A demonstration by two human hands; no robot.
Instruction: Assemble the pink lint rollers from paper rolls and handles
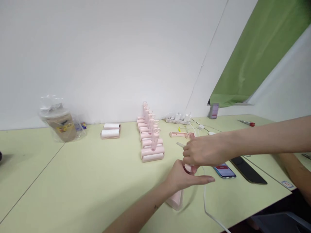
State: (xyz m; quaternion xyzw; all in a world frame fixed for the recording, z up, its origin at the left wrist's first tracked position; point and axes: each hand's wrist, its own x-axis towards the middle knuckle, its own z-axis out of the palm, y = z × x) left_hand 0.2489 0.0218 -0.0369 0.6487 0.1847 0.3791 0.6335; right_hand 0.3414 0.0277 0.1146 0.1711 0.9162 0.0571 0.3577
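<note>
My left hand (178,176) is wrapped round a small pink rounded piece (188,168), thumb stretched out to the right. Closed fingers of my right hand (200,152) press down over that piece from above; what they grip is hidden. A pale narrow strip (180,144) sticks out beyond the right knuckles. Beneath my left wrist, a pink block with a translucent edge (176,200) shows in part. To the left runs a row of pink rounded cases (153,154), with clear pink looped tubes (155,140) standing on them.
Two white-topped cases (110,133) and a bagged drink cup (64,126) stand left. A power strip (177,120), an open pink shell (178,134) and red-handled scissors (250,123) lie behind. Phones (225,171) and a white cable (205,200) are right, near another person's arm (295,171).
</note>
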